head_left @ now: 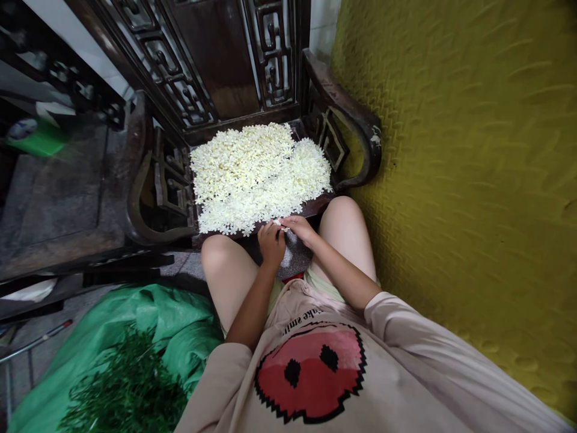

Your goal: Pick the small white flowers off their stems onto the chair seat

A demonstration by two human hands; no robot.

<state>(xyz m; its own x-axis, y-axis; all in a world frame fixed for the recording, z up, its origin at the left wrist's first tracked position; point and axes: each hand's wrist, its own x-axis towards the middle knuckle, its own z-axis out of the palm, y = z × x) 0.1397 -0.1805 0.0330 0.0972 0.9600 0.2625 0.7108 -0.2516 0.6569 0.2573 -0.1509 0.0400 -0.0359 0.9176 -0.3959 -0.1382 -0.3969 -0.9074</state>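
A heap of small white flowers (256, 174) covers the seat of a dark carved wooden chair (356, 126) in front of me. My left hand (271, 243) and my right hand (301, 229) meet at the seat's near edge, between my knees. Both are closed in a pinch around one small white flower (283, 225) held between the fingertips. The fingers hide most of that flower.
A green sheet (148, 313) on the floor at lower left holds a pile of green stems (126, 391). A yellow-green textured wall (473, 180) rises close on the right. Dark wooden furniture (58, 198) stands to the left of the chair.
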